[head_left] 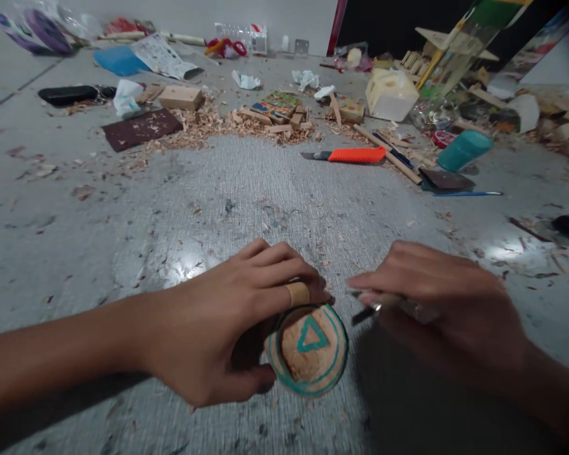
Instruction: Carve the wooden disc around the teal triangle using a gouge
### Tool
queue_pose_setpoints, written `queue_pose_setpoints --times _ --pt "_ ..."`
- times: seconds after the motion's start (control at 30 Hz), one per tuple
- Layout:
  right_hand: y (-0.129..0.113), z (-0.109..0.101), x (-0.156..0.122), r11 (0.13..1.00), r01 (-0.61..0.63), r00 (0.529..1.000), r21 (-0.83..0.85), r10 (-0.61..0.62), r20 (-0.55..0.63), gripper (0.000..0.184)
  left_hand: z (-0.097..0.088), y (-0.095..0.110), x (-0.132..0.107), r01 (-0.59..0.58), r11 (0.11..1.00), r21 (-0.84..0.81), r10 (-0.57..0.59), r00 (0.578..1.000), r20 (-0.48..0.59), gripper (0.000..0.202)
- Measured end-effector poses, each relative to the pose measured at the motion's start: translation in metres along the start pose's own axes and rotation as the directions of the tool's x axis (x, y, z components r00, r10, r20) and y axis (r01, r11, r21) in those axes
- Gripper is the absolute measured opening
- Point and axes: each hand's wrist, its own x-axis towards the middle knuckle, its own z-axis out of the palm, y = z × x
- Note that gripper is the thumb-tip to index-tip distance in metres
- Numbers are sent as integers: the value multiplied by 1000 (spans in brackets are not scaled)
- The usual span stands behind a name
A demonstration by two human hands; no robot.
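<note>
A round wooden disc [308, 354] lies on the grey floor, with teal rings around its edge and a teal triangle on its carved-down middle. My left hand [246, 316] grips it from the left, fingers over the far rim and thumb at the near left; one finger wears a tan plaster [298, 293]. To the right of the disc, my right hand [427, 297] is closed around a carving tool [366, 313] whose short metal blade points left at the disc, a small gap apart. Blur hides the blade's exact shape, and my fingers cover most of its handle.
Ahead lies an orange box cutter [355, 155] with its blade out. Wood shavings [203, 129], brown sandpaper [142, 128], a wood block [181, 97], a teal cup [464, 150] and a white container [391, 95] are spread across the back.
</note>
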Motion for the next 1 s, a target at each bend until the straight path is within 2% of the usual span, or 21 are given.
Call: queue_pose_setpoints --times 0.1,0.2,0.23,0.3,0.37,0.47,0.57,0.63,0.73,0.77,0.9,1.0 --pt "4 -6 -1 989 -146 987 4 146 -74 16 0 3 0 -12 1000 4 12 1000 -28 97" --pt "4 -4 -3 922 -349 926 165 367 -93 27 8 2 1 38 999 36 -34 994 -101 94" --pt "3 -2 -4 892 -371 903 258 412 -123 34 11 2 1 49 998 38 -44 992 -122 91" --pt "0 3 -2 836 -330 860 438 458 -226 47 15 1 1 58 998 22 -54 988 -144 85" --pt "-2 4 0 789 -262 832 556 476 -284 40 17 2 1 54 999 -1 -54 989 -135 83" --pt "-2 1 3 698 -269 860 663 484 -161 22 14 4 1 52 999 -8 -53 995 -86 83" --pt "3 -5 1 652 -317 860 689 504 -81 10 11 5 0 32 999 -12 -32 997 -70 84" --pt "5 -8 -1 649 -331 879 685 477 -28 14 10 5 0 24 1000 -11 -25 997 -72 83" --pt "1 -9 -3 664 -338 922 667 375 94 43 13 2 1 15 1000 7 -14 996 -88 86" --pt "-2 -9 -2 685 -329 930 650 356 96 45 14 1 1 13 1000 13 -12 996 -93 88" --pt "-13 -7 0 756 -254 959 603 277 58 28 17 0 0 9 1000 23 -6 995 -98 86" --pt "-14 -2 2 756 -287 953 589 287 95 27 17 0 0 3 1000 30 0 996 -93 84"
